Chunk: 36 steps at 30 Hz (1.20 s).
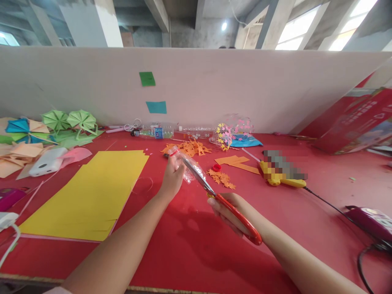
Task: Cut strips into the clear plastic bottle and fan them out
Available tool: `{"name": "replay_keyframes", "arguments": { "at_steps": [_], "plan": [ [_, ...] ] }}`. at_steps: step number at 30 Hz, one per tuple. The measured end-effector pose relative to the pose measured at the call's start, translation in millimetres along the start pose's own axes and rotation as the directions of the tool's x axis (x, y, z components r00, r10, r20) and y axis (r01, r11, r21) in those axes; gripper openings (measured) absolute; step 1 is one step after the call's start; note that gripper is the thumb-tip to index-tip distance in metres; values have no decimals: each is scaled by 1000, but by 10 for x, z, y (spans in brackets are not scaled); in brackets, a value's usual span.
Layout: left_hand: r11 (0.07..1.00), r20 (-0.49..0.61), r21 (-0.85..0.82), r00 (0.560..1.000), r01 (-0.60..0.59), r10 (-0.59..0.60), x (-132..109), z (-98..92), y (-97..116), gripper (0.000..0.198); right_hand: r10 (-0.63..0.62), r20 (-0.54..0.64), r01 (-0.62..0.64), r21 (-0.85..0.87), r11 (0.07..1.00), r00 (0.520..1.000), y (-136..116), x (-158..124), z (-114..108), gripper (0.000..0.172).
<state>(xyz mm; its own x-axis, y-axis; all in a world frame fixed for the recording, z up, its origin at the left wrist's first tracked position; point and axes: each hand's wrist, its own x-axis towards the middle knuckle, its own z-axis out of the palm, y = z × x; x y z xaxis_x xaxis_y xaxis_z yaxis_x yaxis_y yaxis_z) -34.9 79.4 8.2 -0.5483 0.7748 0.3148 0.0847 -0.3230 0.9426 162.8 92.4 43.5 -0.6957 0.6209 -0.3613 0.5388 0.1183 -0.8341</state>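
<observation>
The left hand (172, 179) pinches the neck end of a clear, crinkled plastic bottle piece (189, 176) with a red band, held just above a red tabletop (171, 261). The right hand (240, 202) is closed around the orange-red handles of metal scissors (224, 203), whose blades lie against the plastic; whether they bite into it, I cannot tell.

Close beyond the left hand is a heap of orange paper stars (196, 148), partly hidden by the plastic. Just beyond the right hand are a smaller orange star pile (221, 178), a small red plastic ring (217, 168) and flat orange paper strips (234, 160), crowding that side of the blades. Further right lies a yellow corded tool (292, 182), partly blurred. Yellow paper sheets (88, 192) spread left of the left forearm. Well beyond both hands, a clear star-studded plastic bottle (225, 136) lies near a pale partition (196, 90).
</observation>
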Motion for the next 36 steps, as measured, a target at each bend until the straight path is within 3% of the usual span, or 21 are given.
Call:
{"name": "replay_keyframes", "arguments": {
  "at_steps": [13, 17, 29, 36],
  "plan": [
    [992, 22, -120, 999, -42, 45, -10, 12, 63, 22, -111, 39, 111, 5, 994, 993, 45, 31, -38, 59],
    [989, 36, -138, 998, -50, 55, -19, 21, 79, 21, -57, 19, 56, 37, 998, 998, 75, 48, -35, 61],
    [984, 72, 50, 984, -169, 165, 22, -20, 49, 19, 76, 13, -75, -16, 997, 997, -39, 2, -41, 54],
    [987, 72, 66, 987, -150, 145, 9, -19, 80, 17, 60, 18, -60, -4, 998, 998, -36, 29, -53, 56]
  ]
}}
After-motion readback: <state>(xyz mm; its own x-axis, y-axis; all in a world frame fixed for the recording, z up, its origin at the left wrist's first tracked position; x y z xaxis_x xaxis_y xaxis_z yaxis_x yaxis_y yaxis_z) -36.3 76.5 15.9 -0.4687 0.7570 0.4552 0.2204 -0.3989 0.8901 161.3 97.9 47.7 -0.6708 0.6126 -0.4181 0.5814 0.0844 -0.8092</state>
